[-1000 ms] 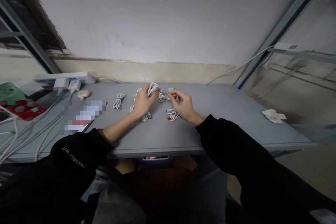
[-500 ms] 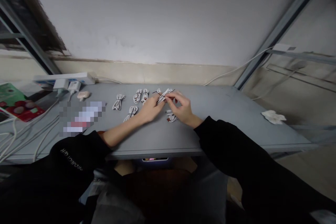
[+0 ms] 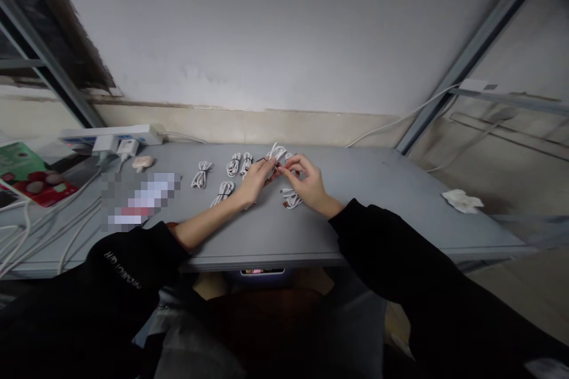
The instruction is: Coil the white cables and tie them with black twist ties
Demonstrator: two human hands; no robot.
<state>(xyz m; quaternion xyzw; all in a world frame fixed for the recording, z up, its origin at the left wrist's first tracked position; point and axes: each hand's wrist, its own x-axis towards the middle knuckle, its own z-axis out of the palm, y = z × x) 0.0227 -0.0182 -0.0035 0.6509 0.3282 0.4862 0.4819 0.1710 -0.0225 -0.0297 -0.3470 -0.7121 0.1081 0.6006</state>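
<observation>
My left hand point(image 3: 254, 182) is closed around a coiled white cable point(image 3: 277, 150), whose loops stick up beyond the fingers. A thin black tie point(image 3: 261, 160) pokes out beside the left fingertips. Thumb and forefinger of my right hand point(image 3: 306, 180) are pinched together against the near side of this coil, touching the left fingers; what lies in the pinch is too small to make out. Just under the right hand, another white cable point(image 3: 291, 198) with a brownish connector lies on the grey table point(image 3: 382, 207). Several tied cable bundles point(image 3: 202, 174) lie left of my hands.
At the left are a white power strip point(image 3: 111, 133) with plugged-in adapters, a pale pink charger point(image 3: 143, 163), a blurred-out flat object point(image 3: 142, 201), a red and green package point(image 3: 35, 177) and loose cords. Crumpled tissue point(image 3: 462, 201) lies far right. A wall stands behind.
The held coil has turned from lying slantwise to loops pointing up and away. My right fingertips have shifted slightly lower and left, still pinched at the bundle.
</observation>
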